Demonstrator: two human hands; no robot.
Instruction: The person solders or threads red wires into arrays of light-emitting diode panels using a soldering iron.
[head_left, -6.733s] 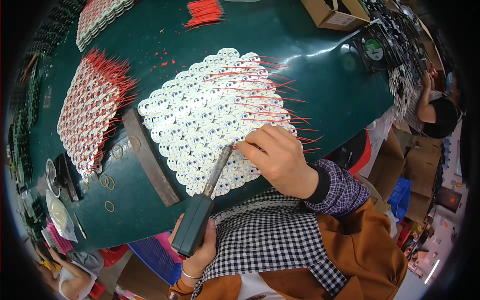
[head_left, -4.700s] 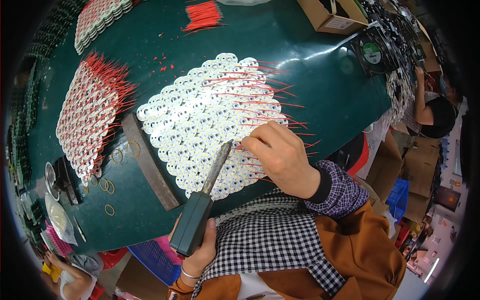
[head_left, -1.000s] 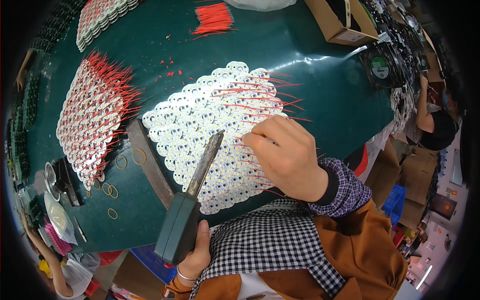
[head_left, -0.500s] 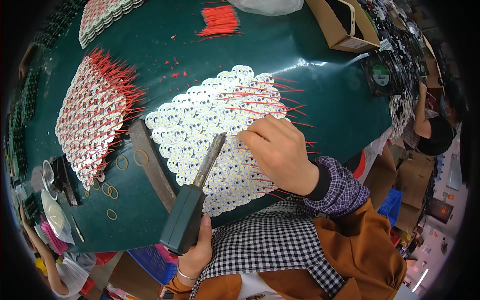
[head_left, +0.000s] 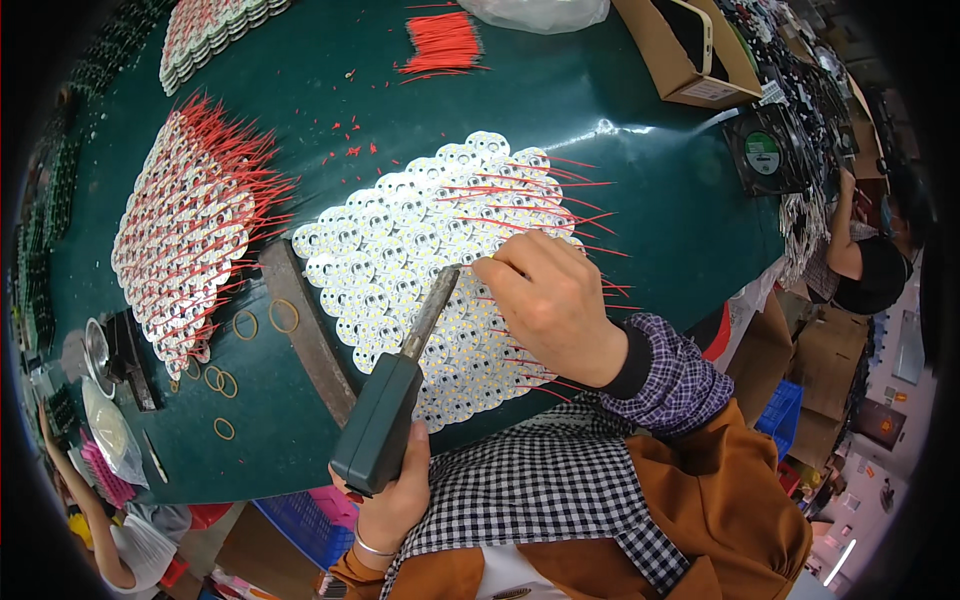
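In my left hand (head_left: 395, 505) is a soldering gun (head_left: 378, 425) with a dark green body, the fingers wrapped around its handle. Its metal tip points up and right, onto a panel of round white LED boards (head_left: 390, 235) lying on the table. My right hand (head_left: 555, 305) rests over the panel's right part, thumb and fingers pinched close beside the tip. What the pinch holds is hidden behind the fingers. Red wires (head_left: 575, 212) stick out from the boards along the right side, above and below this hand.
A dark metal bar (head_left: 305, 330) lies against the panel's left edge. Further left are a wired panel stack (head_left: 180, 240) and rubber bands (head_left: 222, 382). A red wire bundle (head_left: 443, 43) and a cardboard box (head_left: 690, 70) sit at the back. A co-worker (head_left: 865, 265) is at far right.
The soldering gun in my left hand has moved slightly right, its tip now nearer my right fingertips. My right hand has stayed nearly in place, still pinching.
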